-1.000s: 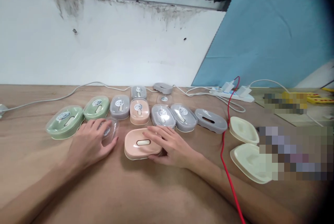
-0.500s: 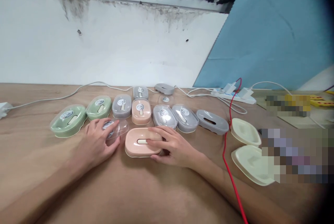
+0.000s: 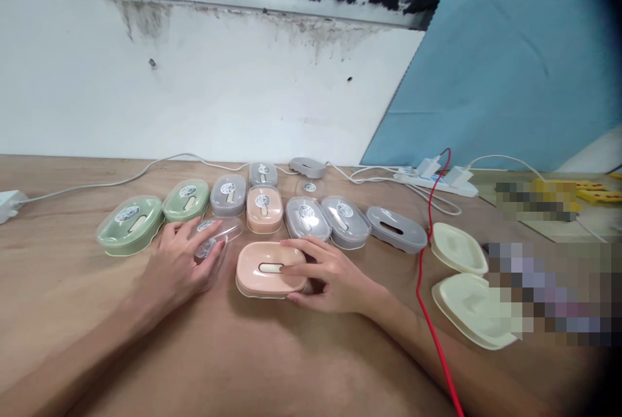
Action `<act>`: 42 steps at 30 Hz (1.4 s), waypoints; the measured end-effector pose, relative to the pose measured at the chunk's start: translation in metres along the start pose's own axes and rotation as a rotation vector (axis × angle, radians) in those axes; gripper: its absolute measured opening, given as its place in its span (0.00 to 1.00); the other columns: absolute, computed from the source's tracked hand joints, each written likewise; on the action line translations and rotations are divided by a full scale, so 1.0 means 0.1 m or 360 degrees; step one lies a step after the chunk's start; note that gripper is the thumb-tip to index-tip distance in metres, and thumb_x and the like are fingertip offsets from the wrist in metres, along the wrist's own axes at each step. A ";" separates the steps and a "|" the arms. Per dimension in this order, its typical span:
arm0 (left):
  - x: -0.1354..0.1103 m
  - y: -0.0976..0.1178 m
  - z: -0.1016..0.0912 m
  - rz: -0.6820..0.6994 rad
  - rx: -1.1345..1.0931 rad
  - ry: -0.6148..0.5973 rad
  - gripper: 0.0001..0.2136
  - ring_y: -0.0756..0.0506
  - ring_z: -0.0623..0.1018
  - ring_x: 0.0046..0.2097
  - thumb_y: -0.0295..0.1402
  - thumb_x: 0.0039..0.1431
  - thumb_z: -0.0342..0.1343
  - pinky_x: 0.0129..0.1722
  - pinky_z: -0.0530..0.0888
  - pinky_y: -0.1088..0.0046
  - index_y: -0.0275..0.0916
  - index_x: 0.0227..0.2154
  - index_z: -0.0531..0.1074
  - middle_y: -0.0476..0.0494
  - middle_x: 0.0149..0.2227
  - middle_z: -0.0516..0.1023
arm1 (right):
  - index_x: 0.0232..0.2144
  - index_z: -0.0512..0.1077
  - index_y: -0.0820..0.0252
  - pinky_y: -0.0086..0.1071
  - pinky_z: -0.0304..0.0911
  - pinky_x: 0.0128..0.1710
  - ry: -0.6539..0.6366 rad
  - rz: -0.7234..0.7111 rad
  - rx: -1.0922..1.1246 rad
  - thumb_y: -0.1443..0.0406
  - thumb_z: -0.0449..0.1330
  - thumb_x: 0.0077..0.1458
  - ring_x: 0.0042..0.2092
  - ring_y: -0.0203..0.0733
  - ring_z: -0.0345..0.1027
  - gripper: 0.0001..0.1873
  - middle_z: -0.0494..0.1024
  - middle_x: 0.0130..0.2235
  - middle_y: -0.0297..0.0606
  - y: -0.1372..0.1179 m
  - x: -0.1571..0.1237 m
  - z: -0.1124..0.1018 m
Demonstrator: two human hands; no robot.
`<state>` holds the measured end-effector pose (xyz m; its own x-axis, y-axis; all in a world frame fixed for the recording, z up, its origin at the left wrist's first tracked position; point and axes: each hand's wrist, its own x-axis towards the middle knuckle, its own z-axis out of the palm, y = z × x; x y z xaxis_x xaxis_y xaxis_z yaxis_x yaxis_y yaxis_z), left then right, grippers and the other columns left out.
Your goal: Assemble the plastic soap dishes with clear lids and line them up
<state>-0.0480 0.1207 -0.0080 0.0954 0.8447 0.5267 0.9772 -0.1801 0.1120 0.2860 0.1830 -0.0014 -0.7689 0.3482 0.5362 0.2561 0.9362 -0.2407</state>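
A person's right hand (image 3: 325,273) grips the right end of a pink box (image 3: 253,280) on a wooden tabletop (image 3: 53,274), fingers laid across its top and the thumb against its near side. One fingertip reaches the cream handle (image 3: 267,268) set into the box, which lies flat in the foreground, in front of a loose line of similar containers.

Nearby, the left hand (image 3: 181,255) pinches a clear lid (image 3: 230,230) between the thumb and curved fingers. Two round stickers show at the plastic; whether a second lid is there cannot be made out.

Beyond the hands, two green boxes (image 3: 116,236), four gray boxes (image 3: 357,226) and a smaller pink container (image 3: 272,210) stand under transparent covers with round stickers. A slotted gray tray (image 3: 411,234) lies at the right end of the line, with another near the wall (image 3: 218,93). Two cream pieces (image 3: 457,245) rest farther right, past a red cable (image 3: 427,316) that trails toward the viewer. Behind them, a white power strip (image 3: 432,182) holds chargers below a blue sheet (image 3: 486,80). Blurred blocks obscure items at far right.
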 end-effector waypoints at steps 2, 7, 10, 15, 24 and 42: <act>0.02 0.02 -0.03 0.0050 -0.0070 0.0104 0.19 0.28 0.72 0.54 0.44 0.74 0.51 0.52 0.76 0.42 0.45 0.60 0.77 0.32 0.60 0.77 | 0.46 0.81 0.54 0.48 0.75 0.54 -0.0002 0.0005 0.0008 0.54 0.69 0.60 0.59 0.54 0.75 0.16 0.75 0.63 0.49 0.00 -0.01 0.00; 0.02 0.22 -0.15 0.0349 -0.0338 0.0271 0.23 0.30 0.70 0.64 0.32 0.72 0.57 0.62 0.72 0.44 0.48 0.67 0.67 0.35 0.66 0.71 | 0.55 0.73 0.56 0.47 0.74 0.58 0.0102 0.0013 0.0026 0.50 0.67 0.63 0.63 0.56 0.73 0.25 0.72 0.65 0.54 0.02 -0.01 0.03; -0.01 0.38 -0.14 0.0604 -0.0529 0.0174 0.26 0.31 0.67 0.67 0.29 0.72 0.58 0.64 0.72 0.46 0.46 0.70 0.62 0.34 0.68 0.67 | 0.62 0.65 0.58 0.52 0.70 0.63 0.0293 0.0018 0.0026 0.44 0.67 0.61 0.69 0.61 0.66 0.37 0.66 0.68 0.60 0.01 0.00 0.05; -0.06 0.51 -0.02 0.0989 -0.0689 0.0040 0.22 0.31 0.61 0.73 0.30 0.73 0.58 0.68 0.70 0.47 0.41 0.67 0.66 0.31 0.70 0.65 | 0.71 0.58 0.57 0.53 0.69 0.64 0.0195 0.0008 0.0007 0.45 0.68 0.60 0.69 0.60 0.65 0.46 0.66 0.69 0.57 -0.04 0.04 0.08; -0.09 0.46 0.02 0.0620 -0.0653 -0.0076 0.34 0.30 0.62 0.73 0.40 0.70 0.62 0.71 0.65 0.41 0.41 0.72 0.55 0.31 0.72 0.63 | 0.69 0.63 0.53 0.46 0.75 0.58 0.0165 0.0122 0.0070 0.51 0.71 0.57 0.61 0.55 0.74 0.43 0.74 0.63 0.50 -0.05 0.03 0.12; -0.07 0.31 -0.01 0.0522 -0.0502 -0.0061 0.41 0.33 0.78 0.56 0.54 0.56 0.71 0.66 0.66 0.45 0.42 0.68 0.65 0.38 0.53 0.82 | 0.70 0.63 0.49 0.49 0.74 0.57 0.0012 0.0106 0.0096 0.47 0.69 0.61 0.61 0.55 0.72 0.41 0.73 0.63 0.49 -0.03 0.04 0.14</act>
<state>-0.0186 0.1090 -0.0070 0.4028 0.7345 0.5461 0.7893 -0.5809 0.1991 0.2743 0.1812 -0.0103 -0.7467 0.4103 0.5236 0.2705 0.9064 -0.3245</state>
